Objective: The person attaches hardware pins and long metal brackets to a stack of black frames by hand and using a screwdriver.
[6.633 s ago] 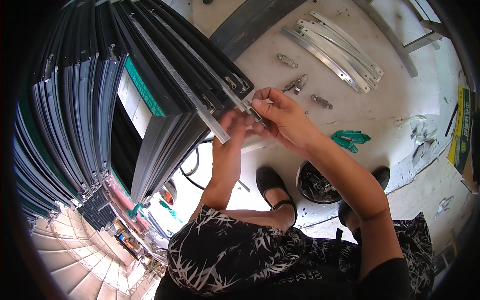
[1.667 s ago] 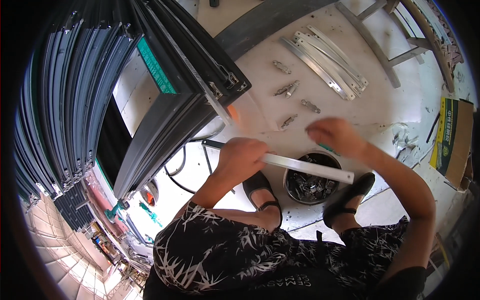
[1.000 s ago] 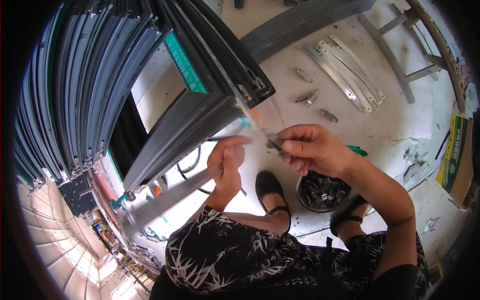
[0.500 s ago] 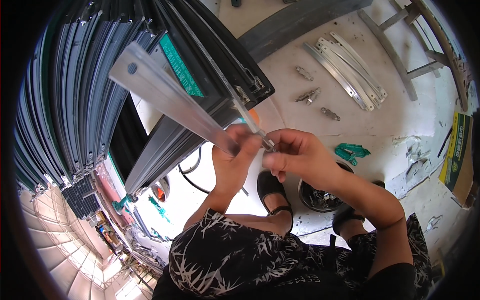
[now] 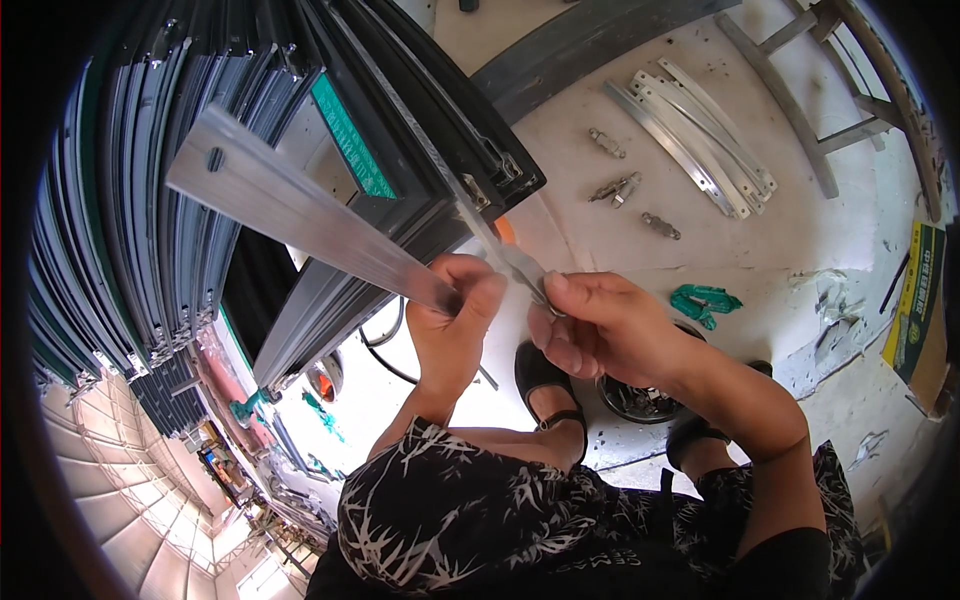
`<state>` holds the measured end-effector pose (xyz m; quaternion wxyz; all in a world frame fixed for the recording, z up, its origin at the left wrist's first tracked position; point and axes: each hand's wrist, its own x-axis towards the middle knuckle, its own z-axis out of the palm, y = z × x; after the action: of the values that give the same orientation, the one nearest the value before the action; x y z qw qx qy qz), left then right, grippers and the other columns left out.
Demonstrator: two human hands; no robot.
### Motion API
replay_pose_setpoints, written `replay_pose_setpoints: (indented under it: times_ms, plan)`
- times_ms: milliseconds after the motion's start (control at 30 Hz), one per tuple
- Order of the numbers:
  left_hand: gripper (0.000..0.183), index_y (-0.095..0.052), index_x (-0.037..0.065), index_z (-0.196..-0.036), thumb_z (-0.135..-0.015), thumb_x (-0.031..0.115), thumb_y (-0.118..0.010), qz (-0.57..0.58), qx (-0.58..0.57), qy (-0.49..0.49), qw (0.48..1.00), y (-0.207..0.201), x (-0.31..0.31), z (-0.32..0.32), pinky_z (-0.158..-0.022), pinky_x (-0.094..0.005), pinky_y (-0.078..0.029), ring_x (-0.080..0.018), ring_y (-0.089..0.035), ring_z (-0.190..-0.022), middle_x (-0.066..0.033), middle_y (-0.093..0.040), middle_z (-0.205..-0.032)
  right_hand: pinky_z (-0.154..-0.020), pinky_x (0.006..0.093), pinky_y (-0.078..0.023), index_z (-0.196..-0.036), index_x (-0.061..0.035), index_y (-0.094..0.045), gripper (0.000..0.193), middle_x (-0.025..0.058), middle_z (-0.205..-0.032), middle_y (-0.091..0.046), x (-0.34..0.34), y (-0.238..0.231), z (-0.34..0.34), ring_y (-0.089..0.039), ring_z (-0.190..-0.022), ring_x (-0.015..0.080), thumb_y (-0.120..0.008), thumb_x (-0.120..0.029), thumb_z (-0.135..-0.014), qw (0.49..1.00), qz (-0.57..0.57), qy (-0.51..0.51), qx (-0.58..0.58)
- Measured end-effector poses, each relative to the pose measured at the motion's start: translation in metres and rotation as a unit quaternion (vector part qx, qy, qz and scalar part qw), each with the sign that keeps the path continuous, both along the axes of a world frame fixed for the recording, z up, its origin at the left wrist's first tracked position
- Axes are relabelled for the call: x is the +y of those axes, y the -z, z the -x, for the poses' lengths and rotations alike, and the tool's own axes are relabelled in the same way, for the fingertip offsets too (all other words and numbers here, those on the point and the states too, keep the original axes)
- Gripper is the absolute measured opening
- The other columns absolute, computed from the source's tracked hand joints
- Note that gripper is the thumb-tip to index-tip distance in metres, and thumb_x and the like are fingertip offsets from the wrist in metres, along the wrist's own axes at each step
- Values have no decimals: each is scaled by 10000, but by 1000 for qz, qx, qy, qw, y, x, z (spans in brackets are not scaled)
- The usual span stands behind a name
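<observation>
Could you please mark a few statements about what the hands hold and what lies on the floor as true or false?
1. The left hand grips a long flat metal strip that reaches up and to the left. True.
2. The right hand lies flat on the floor. False: it is raised, pinching a small metal piece beside the left hand.
3. A bundle of curved metal strips lies on the floor at upper right. True.
4. The green object sits inside the round container. False: it lies on the floor, apart from the container.
</observation>
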<state>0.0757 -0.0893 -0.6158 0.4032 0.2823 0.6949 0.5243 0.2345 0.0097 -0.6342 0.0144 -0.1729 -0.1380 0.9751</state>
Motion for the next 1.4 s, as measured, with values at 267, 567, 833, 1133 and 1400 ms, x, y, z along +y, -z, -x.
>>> replay_pose_setpoints:
  times_ms: [267,567,833,1133,1400]
  plan:
    - [97,-552,8,-919,-862,35,-626,-35,82,5,996,-5,8,-6,-575,-163,-346,-11,-438,-642,32,-530,-729,-380,206,-220,-729,-81,-467,473,-19,-504,-329,-12,14,8,-279,-445,63,-366,-479,-966,981,183,-9,65]
    - [119,-538,4,-941,-878,63,-619,-44,128,15,991,-3,8,-3,-573,-169,-342,-23,-436,-642,10,-541,-753,-390,194,-203,-712,-93,-441,487,-35,-502,-308,-17,18,16,-271,-436,65,-352,-502,-961,976,196,-22,96]
    - [131,-510,-2,-962,-930,114,-561,4,211,-71,975,2,13,-2,-650,-194,-415,-58,-527,-722,-25,-571,-793,-381,196,-178,-720,-102,-457,457,-57,-507,-311,1,2,47,-231,-413,44,-377,-481,-961,974,215,25,65]
    - [157,-515,2,-989,-953,155,-523,-43,179,-93,979,5,9,0,-552,-175,-361,-33,-455,-630,2,-517,-734,-385,193,-190,-797,-53,-591,491,-19,-515,-405,12,14,66,-293,-413,56,-425,-490,-946,971,215,37,100]
    - [165,-521,1,-998,-951,159,-515,-15,184,-86,979,0,-6,13,-498,-165,-264,-13,-359,-561,36,-433,-649,-382,190,-262,-806,-3,-591,400,25,-576,-513,17,-4,50,-375,-419,68,-492,-365,-944,996,42,68,-50]
